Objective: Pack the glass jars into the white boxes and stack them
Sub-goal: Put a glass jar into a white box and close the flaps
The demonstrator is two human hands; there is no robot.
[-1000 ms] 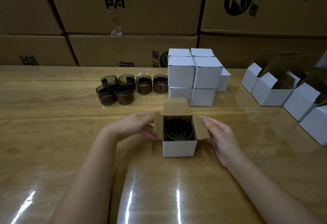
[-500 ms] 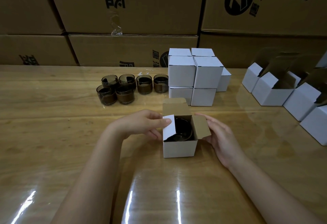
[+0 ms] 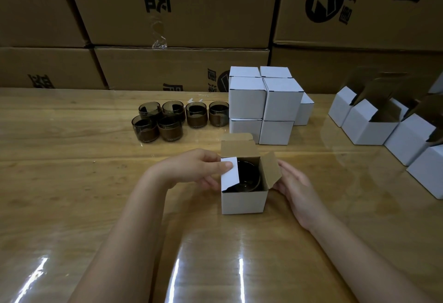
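Left hand (image 3: 191, 171) fingers pinch the side flap (image 3: 230, 174) of the box (image 3: 243, 201), folding it over the jar (image 3: 249, 178) inside. Right hand (image 3: 293, 183) fingers, loosely spread, touch the opposite flap (image 3: 272, 169); fold it flat before the lid.

- An open box (image 3: 244, 201) is being kept on the table (image 3: 72, 183), near the front and in the middle.
- A jar (image 3: 248, 178) is sitting inside that box.
- The box is being flanked by the left hand (image 3: 191, 168) on its left and the right hand (image 3: 293, 183) on its right.
- Six loose jars (image 3: 178, 120) are being kept behind and to the left of the box.
- A stack of closed boxes (image 3: 263, 106) is standing just right of those jars, behind the open box.
- Open empty boxes (image 3: 393, 130) are lying well apart on the right.
- Large cartons (image 3: 182, 15) are being stacked behind the table.
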